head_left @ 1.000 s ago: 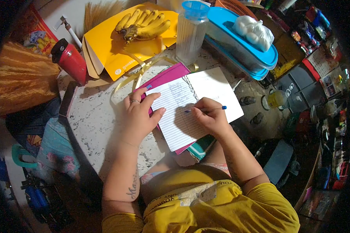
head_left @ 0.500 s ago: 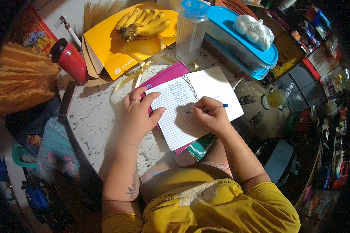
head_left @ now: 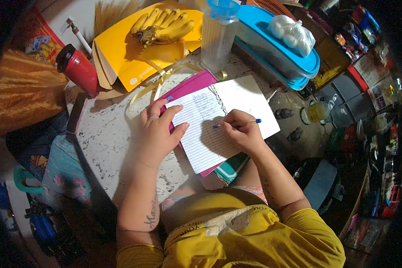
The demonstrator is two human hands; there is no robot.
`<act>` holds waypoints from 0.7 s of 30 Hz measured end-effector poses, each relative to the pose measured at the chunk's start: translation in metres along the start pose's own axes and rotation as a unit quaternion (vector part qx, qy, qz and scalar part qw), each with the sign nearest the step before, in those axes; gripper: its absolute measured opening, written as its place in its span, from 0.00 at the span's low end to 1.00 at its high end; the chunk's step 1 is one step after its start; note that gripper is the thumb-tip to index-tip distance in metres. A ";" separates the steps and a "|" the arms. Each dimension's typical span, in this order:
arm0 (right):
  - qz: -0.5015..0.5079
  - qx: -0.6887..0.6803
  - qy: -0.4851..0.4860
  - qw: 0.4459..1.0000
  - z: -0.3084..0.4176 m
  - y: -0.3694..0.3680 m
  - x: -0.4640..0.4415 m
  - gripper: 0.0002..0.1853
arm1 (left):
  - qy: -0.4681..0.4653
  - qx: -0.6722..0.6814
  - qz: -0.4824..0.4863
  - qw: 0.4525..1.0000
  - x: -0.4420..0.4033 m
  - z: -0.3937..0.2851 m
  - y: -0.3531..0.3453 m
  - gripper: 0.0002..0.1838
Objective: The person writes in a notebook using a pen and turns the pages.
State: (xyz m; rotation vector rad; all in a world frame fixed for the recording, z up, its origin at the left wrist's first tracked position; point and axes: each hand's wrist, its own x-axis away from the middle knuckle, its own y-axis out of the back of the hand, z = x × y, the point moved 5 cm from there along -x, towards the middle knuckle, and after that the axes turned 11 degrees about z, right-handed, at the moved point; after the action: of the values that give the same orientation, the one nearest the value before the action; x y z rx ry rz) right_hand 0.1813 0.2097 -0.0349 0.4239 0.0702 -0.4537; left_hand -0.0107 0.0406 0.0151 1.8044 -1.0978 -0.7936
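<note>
A spiral notebook [head_left: 192, 147] lies open at a slant, its lined left page carrying several lines of blue handwriting near the top. My right hand [head_left: 243, 129] is closed around a blue-capped pen [head_left: 257, 121], with the pen's tip over the lined page. On the page's left edge rests my left hand [head_left: 161, 131], fingers spread and a ring on one of them. Beneath the notebook a magenta folder or book [head_left: 194, 85] sticks out. A teal-green item [head_left: 231, 169] shows under its lower corner, mostly covered.
Bananas [head_left: 167, 27] lie on a yellow envelope [head_left: 116, 58] at the back. Beside them stand a clear pitcher [head_left: 218, 42] and a blue-lidded container [head_left: 265, 42] bearing a white plastic bag [head_left: 292, 35]. A red tumbler [head_left: 80, 71] is at left, near a gold ribbon [head_left: 158, 87].
</note>
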 end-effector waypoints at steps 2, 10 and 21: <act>0.005 -0.007 -0.012 1.000 0.004 0.000 0.000 0.05 | 0.004 0.007 0.005 1.000 0.000 0.000 0.000 0.27; -0.012 0.012 -0.028 0.999 0.016 0.002 0.001 0.05 | 0.017 -0.017 0.014 1.000 0.000 -0.001 0.002 0.27; -0.030 -0.016 -0.027 0.999 0.005 0.003 0.002 0.05 | 0.016 -0.021 0.006 1.000 0.000 0.000 -0.001 0.28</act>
State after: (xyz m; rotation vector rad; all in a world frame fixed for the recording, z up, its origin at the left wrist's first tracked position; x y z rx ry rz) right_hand 0.1846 0.2094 -0.0298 0.3785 0.0385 -0.5214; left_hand -0.0109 0.0411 0.0144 1.7676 -1.0633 -0.7727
